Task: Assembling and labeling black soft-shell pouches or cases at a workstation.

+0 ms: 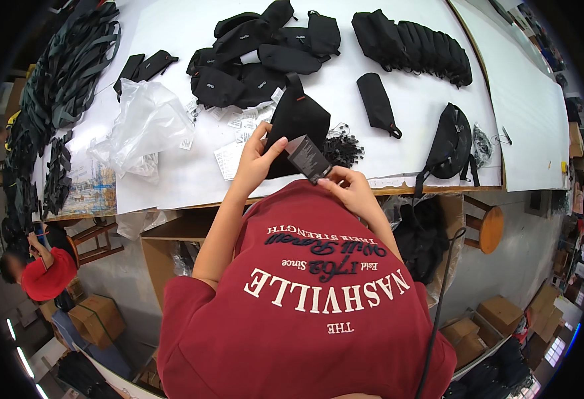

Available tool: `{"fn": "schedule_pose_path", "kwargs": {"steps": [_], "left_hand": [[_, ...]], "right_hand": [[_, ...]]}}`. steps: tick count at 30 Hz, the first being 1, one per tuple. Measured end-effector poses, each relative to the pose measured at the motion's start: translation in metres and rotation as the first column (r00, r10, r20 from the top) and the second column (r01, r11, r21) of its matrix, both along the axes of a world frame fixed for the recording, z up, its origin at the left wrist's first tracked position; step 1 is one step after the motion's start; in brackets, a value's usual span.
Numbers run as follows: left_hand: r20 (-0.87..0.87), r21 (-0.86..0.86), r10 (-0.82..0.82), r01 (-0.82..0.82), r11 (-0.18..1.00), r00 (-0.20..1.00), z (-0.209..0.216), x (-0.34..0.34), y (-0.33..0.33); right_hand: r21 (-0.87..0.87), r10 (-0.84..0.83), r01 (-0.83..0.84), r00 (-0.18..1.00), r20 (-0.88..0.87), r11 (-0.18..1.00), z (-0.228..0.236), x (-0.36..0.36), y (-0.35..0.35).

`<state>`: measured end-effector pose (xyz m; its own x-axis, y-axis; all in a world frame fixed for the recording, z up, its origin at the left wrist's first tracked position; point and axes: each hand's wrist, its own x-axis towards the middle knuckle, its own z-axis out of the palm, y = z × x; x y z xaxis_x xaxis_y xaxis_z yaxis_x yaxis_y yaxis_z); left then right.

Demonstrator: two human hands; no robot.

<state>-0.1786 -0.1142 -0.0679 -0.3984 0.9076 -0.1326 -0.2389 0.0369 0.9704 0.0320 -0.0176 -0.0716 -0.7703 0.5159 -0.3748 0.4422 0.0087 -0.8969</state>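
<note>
A black fabric pouch (308, 116) with a small orange tab is held up at the table's near edge. My left hand (255, 159) is closed on its left side, with the thumb at the upper end of a dark printed label (308, 159). The label's lower corner is pinched between the fingers of my right hand (352, 189). Just behind the right hand lies a bunch of small black fasteners (344, 147). White paper tags (245, 122) are scattered left of the pouch, close to a printed sheet (227, 159).
Similar black pouches (242, 40) are heaped at the back, with a row of more (415, 46) at the far right. A single pouch (375, 100) and a black waist bag (449, 143) lie to the right. Clear plastic (149, 120) and piled straps (65, 80) occupy the left.
</note>
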Motion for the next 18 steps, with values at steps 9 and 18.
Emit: {"fn": "schedule_pose_path", "kwargs": {"steps": [9, 18], "left_hand": [[-0.246, -0.056, -0.09, 0.079, 0.995, 0.965, 0.015, 0.014, -0.004], [-0.273, -0.031, -0.138, 0.135, 0.99, 0.952, 0.007, 0.023, -0.007]], "right_hand": [[-0.323, -0.333, 0.227, 0.884, -0.327, 0.919, -0.02, -0.005, 0.006], [-0.67, -0.527, 0.247, 0.812, -0.252, 0.701, -0.026, -0.001, 0.008]]}}
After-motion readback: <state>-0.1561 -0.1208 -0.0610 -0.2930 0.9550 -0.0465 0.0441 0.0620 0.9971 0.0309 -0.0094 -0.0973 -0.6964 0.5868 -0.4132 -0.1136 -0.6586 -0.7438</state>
